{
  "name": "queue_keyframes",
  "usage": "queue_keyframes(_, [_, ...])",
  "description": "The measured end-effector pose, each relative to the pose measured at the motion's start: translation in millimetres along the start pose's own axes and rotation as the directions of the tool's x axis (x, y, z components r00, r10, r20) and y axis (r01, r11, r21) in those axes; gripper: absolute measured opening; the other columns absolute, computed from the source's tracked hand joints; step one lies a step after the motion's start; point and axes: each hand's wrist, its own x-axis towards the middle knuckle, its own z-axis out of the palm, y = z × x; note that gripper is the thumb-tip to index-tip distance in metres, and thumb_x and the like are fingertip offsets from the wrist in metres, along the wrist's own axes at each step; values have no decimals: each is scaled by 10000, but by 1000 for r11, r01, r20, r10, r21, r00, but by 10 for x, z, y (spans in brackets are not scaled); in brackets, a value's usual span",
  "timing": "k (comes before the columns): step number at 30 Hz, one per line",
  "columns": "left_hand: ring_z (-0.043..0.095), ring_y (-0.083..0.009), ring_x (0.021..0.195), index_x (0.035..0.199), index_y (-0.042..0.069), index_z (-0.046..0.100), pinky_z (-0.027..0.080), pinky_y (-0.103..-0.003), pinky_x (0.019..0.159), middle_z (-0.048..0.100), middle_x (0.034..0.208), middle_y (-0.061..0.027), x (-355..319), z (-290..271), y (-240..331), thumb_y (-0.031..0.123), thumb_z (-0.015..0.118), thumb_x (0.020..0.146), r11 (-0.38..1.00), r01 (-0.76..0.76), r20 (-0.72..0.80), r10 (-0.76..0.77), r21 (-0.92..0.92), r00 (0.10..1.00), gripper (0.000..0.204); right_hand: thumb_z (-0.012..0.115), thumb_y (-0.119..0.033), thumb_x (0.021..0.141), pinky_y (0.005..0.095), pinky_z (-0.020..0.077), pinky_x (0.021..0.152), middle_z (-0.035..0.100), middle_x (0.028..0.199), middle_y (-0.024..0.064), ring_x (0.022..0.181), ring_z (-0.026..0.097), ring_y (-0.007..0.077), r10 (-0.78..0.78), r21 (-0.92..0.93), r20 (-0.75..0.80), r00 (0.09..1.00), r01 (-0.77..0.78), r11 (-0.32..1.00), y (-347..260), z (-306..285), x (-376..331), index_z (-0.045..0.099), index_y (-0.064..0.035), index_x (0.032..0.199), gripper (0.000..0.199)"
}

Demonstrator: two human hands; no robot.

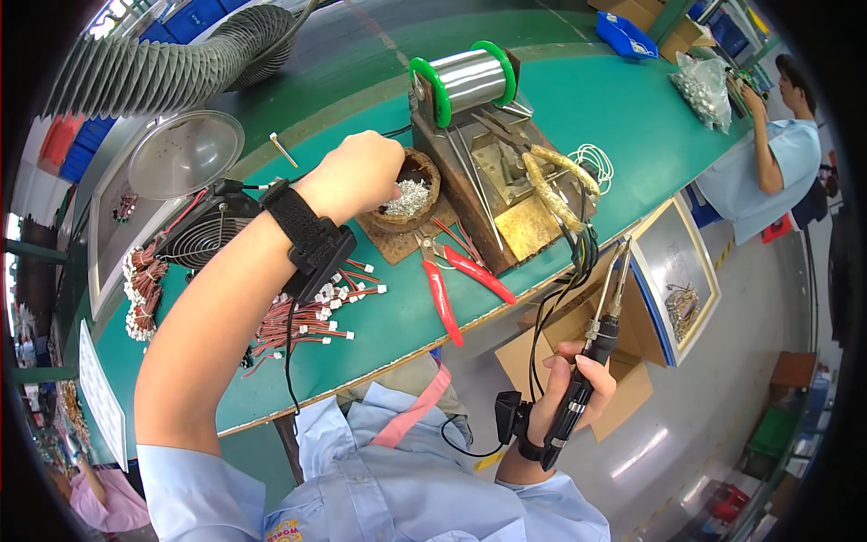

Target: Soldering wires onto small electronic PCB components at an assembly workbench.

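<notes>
Black-handled soldering iron sits in your right hand, fingers wrapped closed around the grip, tip angled up toward the bench edge. Hand is off the table, over the floor, just beside an open cardboard box. A black strap with a cable runs around that wrist.

Your left hand is reaching across the green table, fingers curled down at the rim of a small brown dish holding silvery metal bits. Can't tell whether the fingertips actually pinch anything; they're hidden behind the knuckles. Black wrist strap on this arm too.

Under your left forearm: a pile of red wire leads with white connectors. Just right of them, red-handled pliers lie flat near the table's front edge. Left of the forearm, a small black fan with a wire guard.

Behind the dish stands a brown solder stand with a crusty yellow-wrapped iron rest, and a solder spool with green flanges on top.

Further back: a clear round lens on an arm and a grey ribbed extraction hose.

Far right, another person in a light blue shirt works at the table end, near a bag of small parts.
</notes>
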Motion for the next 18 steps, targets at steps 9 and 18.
queue_keyframes(9, [618,-378,809,819,-37,650,526,-420,699,617,801,-246,-72,76,15,118,676,714,999,12,-126,-17,-39,992,188,569,-14,830,253,451,607,564,876,152,652,532,159,1,28,1,1000,-1,1000,-39,42,15,466,-98,1037,246])
queue_keyframes(18, [625,-378,796,806,-38,650,529,-426,686,622,817,-243,-103,163,28,28,612,716,998,47,-218,-56,-47,974,118,571,-27,839,260,448,617,567,876,152,649,529,160,-35,1,-2,999,35,999,-47,60,-8,465,-96,1043,241])
